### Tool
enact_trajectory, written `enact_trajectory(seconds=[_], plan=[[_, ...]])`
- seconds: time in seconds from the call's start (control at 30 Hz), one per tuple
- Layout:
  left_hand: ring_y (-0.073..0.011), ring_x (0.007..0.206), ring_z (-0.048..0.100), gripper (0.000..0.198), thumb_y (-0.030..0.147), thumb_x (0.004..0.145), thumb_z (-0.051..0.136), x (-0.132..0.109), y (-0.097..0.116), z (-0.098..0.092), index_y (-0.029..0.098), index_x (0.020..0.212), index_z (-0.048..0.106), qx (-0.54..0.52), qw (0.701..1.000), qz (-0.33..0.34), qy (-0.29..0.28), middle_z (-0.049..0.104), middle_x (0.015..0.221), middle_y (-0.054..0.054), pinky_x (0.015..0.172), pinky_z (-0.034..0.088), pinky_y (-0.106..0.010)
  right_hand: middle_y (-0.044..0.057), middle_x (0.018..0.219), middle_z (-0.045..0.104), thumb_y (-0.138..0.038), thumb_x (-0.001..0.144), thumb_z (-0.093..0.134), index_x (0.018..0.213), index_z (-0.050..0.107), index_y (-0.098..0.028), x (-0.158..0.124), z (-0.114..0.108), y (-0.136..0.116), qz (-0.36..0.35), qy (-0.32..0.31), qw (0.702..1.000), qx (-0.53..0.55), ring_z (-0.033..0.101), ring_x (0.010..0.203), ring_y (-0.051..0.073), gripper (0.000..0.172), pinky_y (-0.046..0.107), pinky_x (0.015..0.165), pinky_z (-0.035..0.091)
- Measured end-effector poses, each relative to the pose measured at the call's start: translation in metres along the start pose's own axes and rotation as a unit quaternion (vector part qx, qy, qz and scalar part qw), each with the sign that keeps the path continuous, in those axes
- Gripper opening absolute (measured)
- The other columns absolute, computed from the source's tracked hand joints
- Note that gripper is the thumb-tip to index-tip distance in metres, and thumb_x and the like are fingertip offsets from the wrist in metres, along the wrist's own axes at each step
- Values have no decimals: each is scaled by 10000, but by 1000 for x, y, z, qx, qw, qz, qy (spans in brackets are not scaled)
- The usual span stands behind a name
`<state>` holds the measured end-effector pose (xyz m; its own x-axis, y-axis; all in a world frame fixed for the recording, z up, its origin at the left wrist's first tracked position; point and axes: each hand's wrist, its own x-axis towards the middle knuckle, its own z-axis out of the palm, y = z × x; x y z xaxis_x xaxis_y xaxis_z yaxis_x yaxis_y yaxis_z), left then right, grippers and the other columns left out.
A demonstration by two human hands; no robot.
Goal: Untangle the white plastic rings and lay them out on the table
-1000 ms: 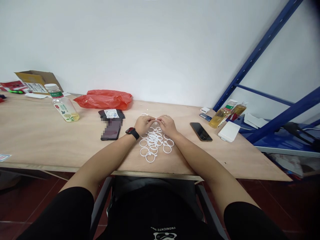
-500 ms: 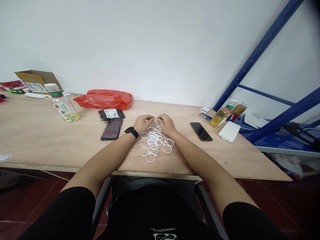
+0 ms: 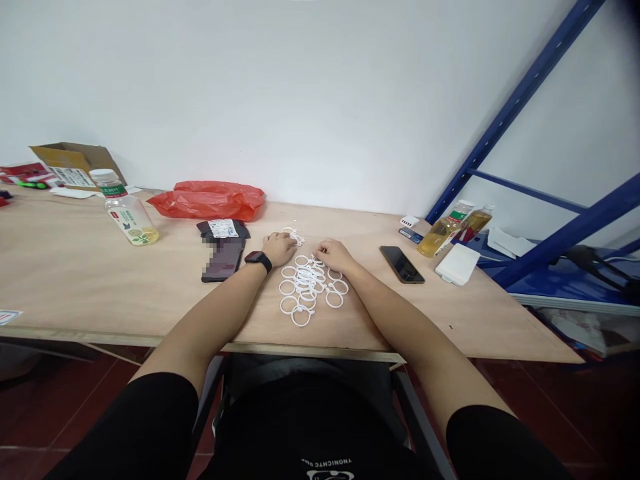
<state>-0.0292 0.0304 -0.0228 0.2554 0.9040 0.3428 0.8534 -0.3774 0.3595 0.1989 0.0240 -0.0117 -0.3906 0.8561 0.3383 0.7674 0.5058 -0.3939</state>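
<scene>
A pile of white plastic curtain rings (image 3: 306, 283), each with a small eyelet, lies on the table before me. Past its far end, a smaller group of white rings (image 3: 294, 235) lies by the fingers of my left hand (image 3: 280, 249). That hand, with a dark watch on the wrist, rests low over the wood with its fingers loosely apart. My right hand (image 3: 334, 254) is at the far edge of the pile, fingertips pinched together on a ring there. Its fingers partly cover what they hold.
Left of my arm lie a dark pouch (image 3: 223, 257) and a red plastic bag (image 3: 207, 200), with a drink bottle (image 3: 131, 213) beyond. To the right are a phone (image 3: 402, 264), a white case (image 3: 457, 263) and another bottle (image 3: 445, 230), near a blue metal rack (image 3: 520, 113).
My hands, fingertips nearly together before, have parted. The left moved left to the small group of rings, now more visible; the right came slightly nearer, down to the pile.
</scene>
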Motion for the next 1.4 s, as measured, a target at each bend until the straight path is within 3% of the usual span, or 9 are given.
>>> enact_trajectory(seconds=[0.13, 0.37, 0.57, 0.7, 0.83, 1.0, 1.27, 1.4], plan=[[-368, 1175, 510, 263, 421, 824, 634, -1, 4, -2, 251, 1000, 731, 15, 1000, 22, -4, 628, 1253, -116, 1001, 330, -531, 19, 774, 679, -352, 842, 646, 709, 696, -189, -1, -1, -3, 8, -1, 1000, 1, 591, 718, 133, 216, 242, 663, 416], [-307, 1063, 583, 215, 390, 840, 606, -1, 9, -3, 213, 919, 699, 18, 998, 63, -2, 696, 1069, -114, 973, 322, -477, 30, 892, 731, -298, 839, 642, 914, 728, -210, -3, -2, -5, 15, 23, 999, 43, 644, 806, 160, 144, 273, 742, 475], [-290, 1131, 559, 180, 329, 836, 594, -2, 13, -7, 227, 951, 689, 9, 996, 86, 24, 662, 1194, -79, 982, 302, -473, 30, 949, 727, -208, 846, 612, 1247, 617, -216, -6, -6, -13, -40, 65, 996, 52, 654, 857, 173, 402, 309, 830, 493], [-276, 1159, 540, 189, 322, 863, 562, -2, 19, -10, 228, 966, 691, 5, 992, 115, 60, 642, 1242, -77, 991, 293, -465, 44, 1048, 726, -166, 863, 581, 1348, 550, -238, -6, -7, -18, -108, 60, 992, 40, 656, 931, 192, 491, 343, 905, 484], [-253, 1123, 549, 197, 310, 899, 524, -2, 25, -11, 220, 915, 698, -7, 987, 152, 52, 681, 1165, -67, 998, 285, -452, 60, 1120, 721, -160, 875, 572, 1238, 651, -235, -4, -5, -18, -132, 52, 990, 12, 658, 965, 207, 379, 361, 939, 476], [-258, 1074, 570, 211, 276, 883, 526, -4, 28, -7, 227, 924, 727, 3, 987, 162, 13, 710, 1111, -55, 977, 287, -465, 49, 1024, 748, -189, 884, 586, 1091, 730, -239, -3, -3, -14, -113, 43, 993, 4, 669, 935, 202, 257, 341, 898, 487], [-265, 998, 629, 279, 277, 882, 491, -4, 23, -18, 219, 974, 748, 1, 997, 59, 44, 741, 1033, -74, 899, 370, -428, 66, 1070, 723, -215, 872, 626, 1053, 745, -233, -3, -2, -13, -145, 2, 989, -13, 636, 1004, 207, 217, 347, 935, 458], [-237, 884, 666, 266, 245, 793, 555, -6, 17, -22, 221, 962, 759, -2, 999, 47, 5, 757, 914, -47, 873, 426, -384, 66, 1095, 693, -251, 884, 623, 946, 757, -234, -2, 0, -11, -150, -17, 988, -32, 612, 1023, 204, 148, 353, 947, 441]])
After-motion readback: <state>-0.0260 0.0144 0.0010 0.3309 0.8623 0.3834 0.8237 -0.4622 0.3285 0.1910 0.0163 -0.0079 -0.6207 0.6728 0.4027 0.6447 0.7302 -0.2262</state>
